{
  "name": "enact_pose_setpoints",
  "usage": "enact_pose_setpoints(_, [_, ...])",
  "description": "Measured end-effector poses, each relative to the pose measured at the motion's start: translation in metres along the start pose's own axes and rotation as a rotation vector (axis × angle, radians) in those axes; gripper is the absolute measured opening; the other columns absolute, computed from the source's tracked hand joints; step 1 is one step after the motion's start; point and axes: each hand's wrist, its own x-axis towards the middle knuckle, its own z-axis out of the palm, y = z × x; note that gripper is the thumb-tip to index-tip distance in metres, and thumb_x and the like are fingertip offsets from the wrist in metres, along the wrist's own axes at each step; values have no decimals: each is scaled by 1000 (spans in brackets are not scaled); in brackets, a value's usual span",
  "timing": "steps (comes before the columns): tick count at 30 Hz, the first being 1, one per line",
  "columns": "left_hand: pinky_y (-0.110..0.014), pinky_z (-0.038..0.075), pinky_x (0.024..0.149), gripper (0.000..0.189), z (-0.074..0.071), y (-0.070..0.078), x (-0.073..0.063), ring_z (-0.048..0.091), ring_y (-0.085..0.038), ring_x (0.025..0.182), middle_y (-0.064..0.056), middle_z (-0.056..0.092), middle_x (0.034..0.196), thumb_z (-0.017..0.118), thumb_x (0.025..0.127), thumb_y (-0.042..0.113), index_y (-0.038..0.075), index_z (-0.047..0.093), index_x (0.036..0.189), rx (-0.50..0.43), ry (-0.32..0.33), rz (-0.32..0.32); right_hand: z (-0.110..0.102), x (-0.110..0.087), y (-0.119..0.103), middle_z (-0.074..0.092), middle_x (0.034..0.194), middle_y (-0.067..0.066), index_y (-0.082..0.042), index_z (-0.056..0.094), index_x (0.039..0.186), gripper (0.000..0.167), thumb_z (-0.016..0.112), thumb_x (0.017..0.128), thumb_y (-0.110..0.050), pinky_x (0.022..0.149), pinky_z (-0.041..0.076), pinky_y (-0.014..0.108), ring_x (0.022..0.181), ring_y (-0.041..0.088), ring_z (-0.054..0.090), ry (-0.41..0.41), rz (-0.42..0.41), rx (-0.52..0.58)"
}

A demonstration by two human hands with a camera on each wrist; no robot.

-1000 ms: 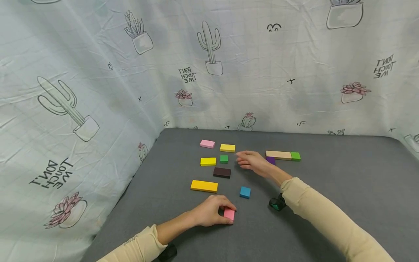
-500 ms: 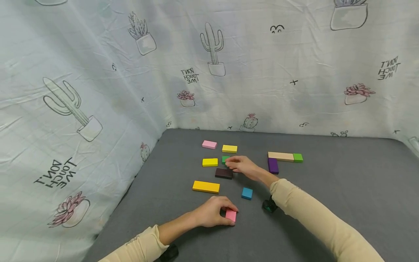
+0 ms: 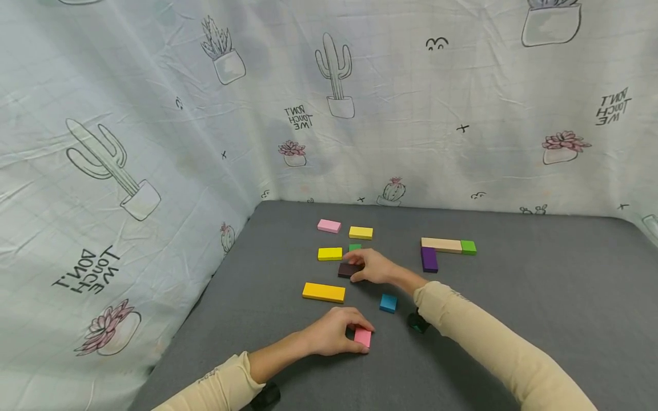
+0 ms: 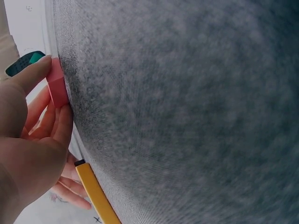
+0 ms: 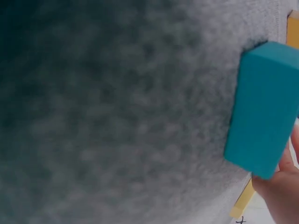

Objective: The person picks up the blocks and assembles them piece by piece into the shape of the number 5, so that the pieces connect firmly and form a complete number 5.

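My left hand (image 3: 331, 333) pinches a small pink block (image 3: 362, 337) between thumb and fingertips, low at the grey tabletop; the left wrist view shows the same pink block (image 4: 57, 84) in the grip. Over a dark brown block (image 3: 345, 270) is my right hand (image 3: 375, 267), its thumb at the near edge and its fingers spread just above the far edge. Part of that block is hidden under the hand. A green block (image 3: 354, 248) lies behind the fingers. Nearer me is a blue block (image 3: 388, 303), large in the right wrist view.
An orange-yellow bar (image 3: 324, 292) lies left of both hands. Farther back are two yellow blocks, one (image 3: 330, 254) nearer than the other (image 3: 361, 233), and a pale pink block (image 3: 329, 226). To the right, a beige bar (image 3: 441, 245), light green block (image 3: 468, 247) and purple block (image 3: 429, 260) adjoin.
My right hand has moved left and toward me, from beside the green block to the dark brown block, uncovering the purple block. The left hand keeps its hold on the pink block.
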Motion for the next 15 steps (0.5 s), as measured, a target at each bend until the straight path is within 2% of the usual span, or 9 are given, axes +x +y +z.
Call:
enact_pose_setpoints(5, [-16, 44, 76, 32, -1, 0, 0, 52, 0, 86, 8, 63, 100, 78, 82, 19, 10, 70, 111, 0, 5, 12, 2, 3, -4, 58, 115, 13, 1, 57, 128, 46, 72, 84, -2, 91, 44, 41, 104, 29, 54, -2, -25, -131])
enact_pose_setpoints(9, [-15, 44, 76, 32, -1, -1, -1, 52, 0, 87, 8, 63, 100, 78, 81, 19, 10, 70, 111, 3, 7, 14, 5, 4, -6, 60, 111, 12, 1, 60, 124, 41, 71, 84, -3, 85, 45, 38, 97, 24, 54, 6, -44, -194])
enact_pose_setpoints(15, [-15, 44, 76, 32, 0, -1, -1, 52, -1, 87, 8, 63, 100, 78, 81, 19, 10, 70, 111, 6, 9, 18, 7, 2, -9, 60, 113, 14, 1, 60, 122, 38, 69, 86, -1, 86, 45, 38, 97, 26, 54, 32, -37, -185])
